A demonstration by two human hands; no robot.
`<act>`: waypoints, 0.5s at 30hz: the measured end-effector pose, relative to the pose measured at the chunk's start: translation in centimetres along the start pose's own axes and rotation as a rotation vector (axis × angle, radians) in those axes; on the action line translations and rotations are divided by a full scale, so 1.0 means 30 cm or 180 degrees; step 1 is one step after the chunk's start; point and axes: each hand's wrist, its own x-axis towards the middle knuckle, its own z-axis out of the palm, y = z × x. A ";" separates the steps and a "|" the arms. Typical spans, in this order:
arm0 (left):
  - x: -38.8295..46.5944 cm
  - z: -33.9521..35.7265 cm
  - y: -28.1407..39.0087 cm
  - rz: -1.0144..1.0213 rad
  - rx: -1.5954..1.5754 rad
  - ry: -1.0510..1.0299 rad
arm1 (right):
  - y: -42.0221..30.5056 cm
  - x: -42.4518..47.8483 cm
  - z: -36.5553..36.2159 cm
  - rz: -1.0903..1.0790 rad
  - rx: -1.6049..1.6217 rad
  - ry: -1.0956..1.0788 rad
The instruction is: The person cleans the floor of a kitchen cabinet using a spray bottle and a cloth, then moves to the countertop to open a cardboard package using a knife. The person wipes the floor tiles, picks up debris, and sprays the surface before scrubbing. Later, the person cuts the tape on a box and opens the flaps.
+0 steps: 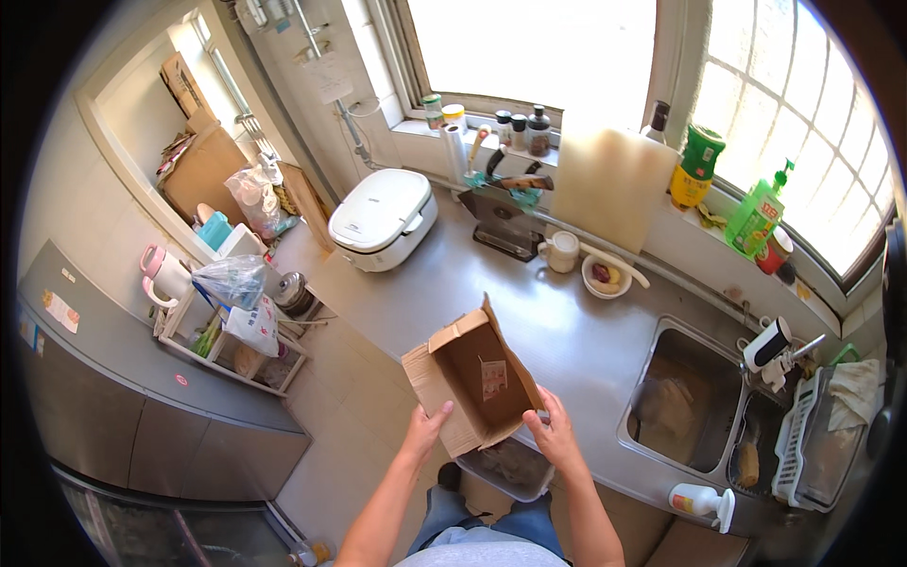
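An opened cardboard box (460,383), empty but for a small printed paper (494,379) against its inner side, is held between both hands over the counter's front edge. My left hand (427,429) grips the flap at its lower left, thumb on top. My right hand (551,427) holds its lower right side, the thumb at the rim. Below the box is a plastic bin (514,471) with dark contents, partly hidden by it.
On the steel counter (425,298) are a white lidded appliance (385,218), a knife block (506,230), a mug (561,251) and a small bowl (606,278). A sink (680,397) and a spray bottle (701,501) lie right. A rack (227,354) and fridge (142,397) stand left.
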 end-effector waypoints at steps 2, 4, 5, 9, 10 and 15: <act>0.025 -0.078 0.043 0.0008 0.0196 -0.0187 | -0.065 0.016 0.069 -0.0079 -0.0324 -0.0117; 0.047 -0.167 0.084 0.0034 0.0331 -0.0321 | -0.080 0.042 0.166 0.0218 -0.0162 -0.0034; 0.065 -0.207 0.108 0.0068 0.0369 -0.0350 | -0.080 0.057 0.219 0.0369 -0.0073 0.0014; 0.161 -0.425 0.165 0.0150 0.0712 -0.0274 | -0.127 0.120 0.426 0.0880 -0.0604 0.0379; 0.179 -0.463 0.176 0.0607 0.0941 0.0040 | -0.120 0.131 0.506 0.0602 -0.0062 0.0609; 0.179 -0.527 0.339 0.3000 0.3180 0.0652 | -0.200 0.186 0.727 0.0179 -0.0696 0.1221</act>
